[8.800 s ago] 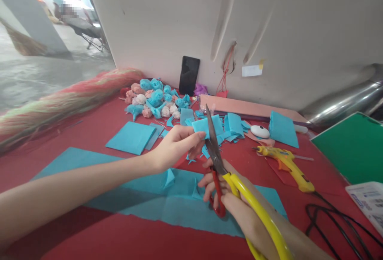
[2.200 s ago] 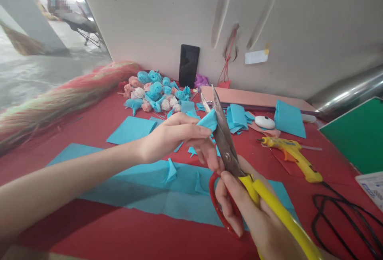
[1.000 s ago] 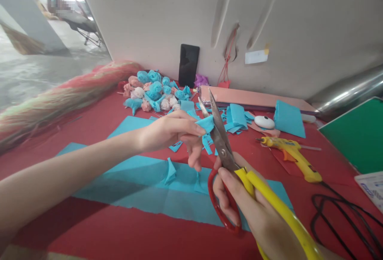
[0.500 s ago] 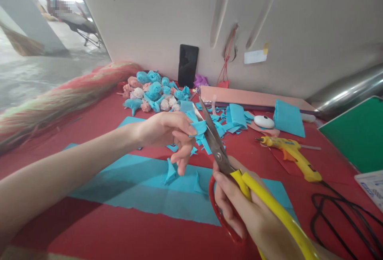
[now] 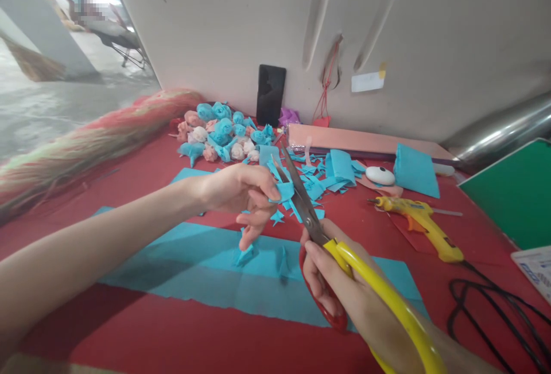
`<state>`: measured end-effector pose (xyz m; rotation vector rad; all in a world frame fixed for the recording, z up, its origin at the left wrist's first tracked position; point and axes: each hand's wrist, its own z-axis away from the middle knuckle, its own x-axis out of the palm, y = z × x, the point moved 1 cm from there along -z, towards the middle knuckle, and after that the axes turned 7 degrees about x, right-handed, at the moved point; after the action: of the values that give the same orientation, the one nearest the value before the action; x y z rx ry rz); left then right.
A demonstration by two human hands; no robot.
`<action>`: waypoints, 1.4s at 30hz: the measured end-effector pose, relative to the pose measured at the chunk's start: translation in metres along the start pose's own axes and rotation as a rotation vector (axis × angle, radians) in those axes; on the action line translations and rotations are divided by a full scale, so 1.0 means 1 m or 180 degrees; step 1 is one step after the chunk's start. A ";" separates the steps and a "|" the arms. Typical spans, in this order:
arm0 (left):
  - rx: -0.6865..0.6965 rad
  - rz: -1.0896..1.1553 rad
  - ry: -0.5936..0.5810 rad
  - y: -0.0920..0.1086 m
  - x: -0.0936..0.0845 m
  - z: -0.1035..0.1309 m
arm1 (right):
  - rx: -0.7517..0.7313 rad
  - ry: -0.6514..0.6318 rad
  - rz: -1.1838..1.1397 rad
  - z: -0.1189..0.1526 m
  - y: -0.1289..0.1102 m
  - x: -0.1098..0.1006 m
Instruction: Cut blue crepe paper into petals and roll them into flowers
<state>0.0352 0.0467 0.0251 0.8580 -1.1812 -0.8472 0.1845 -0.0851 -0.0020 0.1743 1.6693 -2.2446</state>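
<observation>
My left hand [image 5: 252,196] pinches a small folded piece of blue paper [image 5: 284,191] between thumb and finger, its other fingers curled loosely below. My right hand [image 5: 340,271] grips the scissors [image 5: 306,207], which have one yellow and one red handle. Their slightly parted blades point up and away, with the blue piece between or against them. Beneath both hands lies a long blue paper strip [image 5: 193,259] on the red table [image 5: 172,334]. Blue offcuts [image 5: 314,187] are scattered just behind the scissors.
Blue, pink and white paper flowers [image 5: 224,127] are piled at the back left. A black phone [image 5: 271,96] leans on the wall. On the right are a yellow glue gun [image 5: 417,219] with a black cable, a white oval object [image 5: 379,176], folded blue paper [image 5: 415,170] and a green board [image 5: 516,190].
The scissors and my right hand have shifted slightly left and up. The blue piece has moved a little left and down with my left fingers.
</observation>
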 end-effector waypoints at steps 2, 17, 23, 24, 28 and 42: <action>-0.0025 -0.0035 -0.0043 0.000 -0.002 0.000 | 0.0063 -0.0009 0.0092 0.001 -0.002 0.000; 0.0422 -0.4178 0.0958 -0.013 0.043 -0.006 | 0.0487 -0.0316 -0.1487 -0.014 -0.008 -0.012; 0.0993 -0.6511 0.1029 -0.034 0.063 -0.005 | 0.0481 -0.0389 -0.1889 -0.016 -0.003 -0.006; 0.1089 -0.6701 0.0989 -0.036 0.063 -0.005 | 0.0484 -0.0418 -0.1906 -0.015 -0.003 -0.006; 0.1579 -0.7107 0.0754 -0.038 0.058 -0.004 | 0.0403 -0.0459 -0.1909 -0.014 -0.003 -0.010; 0.0211 -0.1079 -0.0466 -0.026 0.033 -0.013 | -0.0092 -0.0781 -0.1456 -0.009 -0.015 -0.035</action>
<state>0.0511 0.0076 0.0136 1.0843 -1.2140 -1.1670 0.2110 -0.0664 0.0193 -0.5209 1.7350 -2.4270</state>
